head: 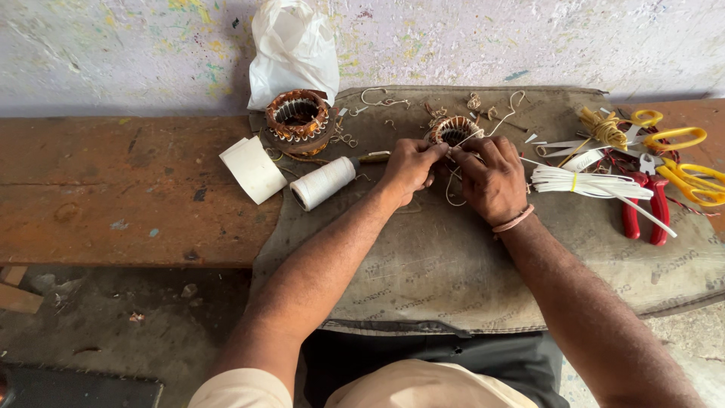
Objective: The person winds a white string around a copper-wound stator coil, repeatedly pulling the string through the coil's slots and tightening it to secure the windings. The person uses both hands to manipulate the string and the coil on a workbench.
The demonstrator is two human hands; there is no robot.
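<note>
A small motor stator with copper windings (455, 128) lies on a grey mat (438, 264). My left hand (410, 166) pinches its near edge. Close beside it, my right hand (492, 177) has its fingers closed on a thin white thread or sleeve at the stator. A loop of that white thread (451, 198) hangs below the hands. What exactly the fingertips grip is hidden.
A larger copper-wound stator (297, 117) sits at the mat's back left, by a white plastic bag (293, 49). A white thread spool (323, 182) and a white paper roll (252, 168) lie left. At right: white sleeves (589, 183), yellow scissors (672, 136), red-handled pliers (648, 208). Rusty bench (113, 189).
</note>
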